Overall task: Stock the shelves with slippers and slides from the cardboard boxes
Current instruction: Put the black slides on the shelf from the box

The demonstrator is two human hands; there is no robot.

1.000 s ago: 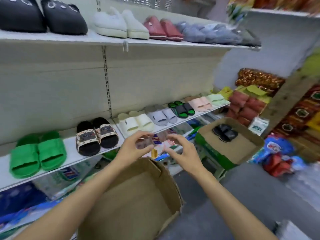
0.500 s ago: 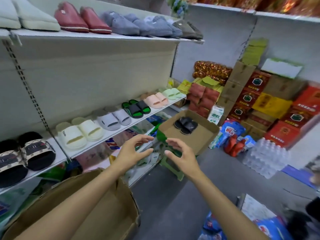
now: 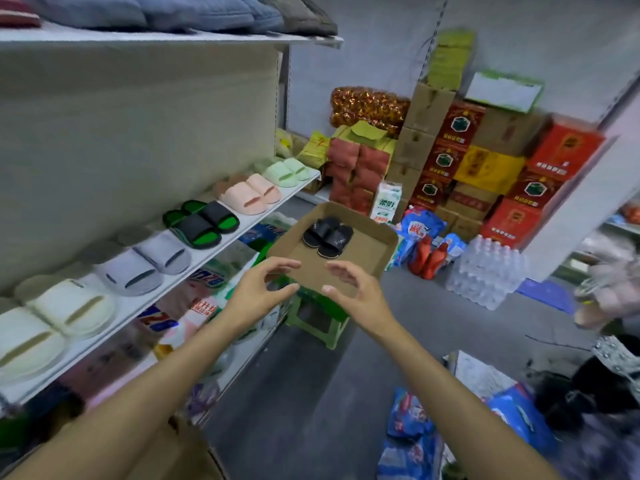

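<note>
the middle shelf (image 3: 242, 233) already carried a row of slides, while one black pair (image 3: 328, 234) lay in the far cardboard box (image 3: 377, 244), and the left hand (image 3: 259, 292) and right hand (image 3: 353, 292) hovered near it, fingers loosely apart, holding nothing.

We see a matt brown cardboard box (image 3: 375, 237) holding smooth black slides (image 3: 328, 235); at ten o'clock, fuzzy cloth slippers (image 3: 194, 10).

slides (image 3: 327, 235) sit in the cardboard box (image 3: 377, 252), box on a stool (image 3: 317, 315); shelf (image 3: 221, 249) of slides to its left; stacked cartons (image 3: 485, 168) behind it
</note>
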